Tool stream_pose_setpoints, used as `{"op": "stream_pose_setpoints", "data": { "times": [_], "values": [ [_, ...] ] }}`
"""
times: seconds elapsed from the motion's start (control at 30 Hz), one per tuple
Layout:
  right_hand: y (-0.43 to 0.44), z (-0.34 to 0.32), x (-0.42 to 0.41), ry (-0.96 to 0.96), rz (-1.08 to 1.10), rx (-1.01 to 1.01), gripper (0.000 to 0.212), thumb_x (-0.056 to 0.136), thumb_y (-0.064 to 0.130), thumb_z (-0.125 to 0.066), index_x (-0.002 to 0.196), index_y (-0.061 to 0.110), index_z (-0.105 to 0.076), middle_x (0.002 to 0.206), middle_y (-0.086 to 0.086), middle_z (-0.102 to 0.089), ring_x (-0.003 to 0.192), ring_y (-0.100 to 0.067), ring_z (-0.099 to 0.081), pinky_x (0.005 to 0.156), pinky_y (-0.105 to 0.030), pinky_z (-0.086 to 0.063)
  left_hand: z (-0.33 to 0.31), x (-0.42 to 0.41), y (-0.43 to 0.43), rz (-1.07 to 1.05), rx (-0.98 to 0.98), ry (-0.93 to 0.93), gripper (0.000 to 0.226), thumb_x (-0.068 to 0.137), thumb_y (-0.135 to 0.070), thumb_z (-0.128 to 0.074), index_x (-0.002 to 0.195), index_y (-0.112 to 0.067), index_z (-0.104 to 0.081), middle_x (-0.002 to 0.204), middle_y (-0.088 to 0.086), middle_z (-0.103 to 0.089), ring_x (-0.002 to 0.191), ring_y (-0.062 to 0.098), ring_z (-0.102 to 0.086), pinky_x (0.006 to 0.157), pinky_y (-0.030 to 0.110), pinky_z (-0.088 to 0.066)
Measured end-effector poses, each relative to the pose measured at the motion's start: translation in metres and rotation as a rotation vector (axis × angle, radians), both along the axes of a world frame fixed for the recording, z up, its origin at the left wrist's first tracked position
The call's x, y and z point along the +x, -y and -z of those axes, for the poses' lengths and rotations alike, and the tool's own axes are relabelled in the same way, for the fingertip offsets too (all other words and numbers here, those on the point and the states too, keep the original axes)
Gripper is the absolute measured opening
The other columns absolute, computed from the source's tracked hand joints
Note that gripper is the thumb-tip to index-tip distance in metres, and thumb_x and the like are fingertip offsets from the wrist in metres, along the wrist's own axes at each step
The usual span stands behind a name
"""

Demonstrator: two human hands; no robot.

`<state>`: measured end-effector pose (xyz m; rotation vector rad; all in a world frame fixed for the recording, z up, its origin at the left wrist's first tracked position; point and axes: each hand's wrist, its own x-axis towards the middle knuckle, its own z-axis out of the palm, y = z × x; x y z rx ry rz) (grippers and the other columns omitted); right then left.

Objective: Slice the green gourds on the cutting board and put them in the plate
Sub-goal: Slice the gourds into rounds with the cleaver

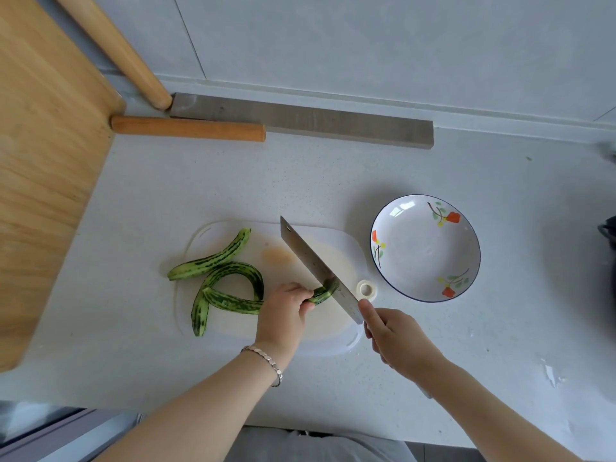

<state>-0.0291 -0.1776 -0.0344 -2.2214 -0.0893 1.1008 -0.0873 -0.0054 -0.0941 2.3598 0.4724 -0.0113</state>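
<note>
on the white cutting board point(233, 325), her left hand point(283, 315) pinches a curved green gourd point(233, 303) while the right hand point(393, 338) grips the cleaver point(313, 265), blade on its tip. two more gourds point(210, 258) lie alongside; the flowered plate point(425, 248) sits just right of the board.

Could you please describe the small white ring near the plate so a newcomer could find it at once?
Start at the flowered plate on the counter. Left of its lower rim, beside the right edge of the cutting board, lies a white roll of tape, the only hollow ring.

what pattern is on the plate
White plate with a thin dark blue rim line and red-orange flowers on green stems, seen in the head view.
</note>
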Motion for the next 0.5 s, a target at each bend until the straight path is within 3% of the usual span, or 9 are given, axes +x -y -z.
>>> {"op": "stream_pose_setpoints", "data": {
  "times": [0.23, 0.5],
  "values": [
    [-0.005, 0.015, -0.001, 0.01, -0.014, -0.005, 0.052, 0.091, 0.057, -0.03, 0.069, 0.011, -0.039, 0.063, -0.008, -0.037, 0.056, -0.017, -0.031, 0.057, -0.029, -0.027, -0.002, 0.0, 0.001, -0.017, -0.013, -0.004, 0.018, 0.081, -0.004, -0.068, 0.098, -0.003, -0.072, 0.097, 0.005, -0.069, 0.091, 0.021, -0.061, 0.073, 0.02, -0.041],
    [0.0, 0.011, -0.003, -0.085, 0.143, 0.13, 0.051, 0.093, 0.052, -0.034, 0.057, 0.016, -0.038, 0.044, 0.007, -0.036, 0.038, -0.006, -0.027, 0.045, -0.022, -0.025, -0.002, 0.001, -0.002, -0.044, -0.102, -0.004, 0.019, 0.078, -0.001, -0.071, 0.097, -0.001, -0.072, 0.092, 0.008, -0.069, 0.088, 0.021, -0.062, 0.078, 0.021, -0.044]
  ]
}}
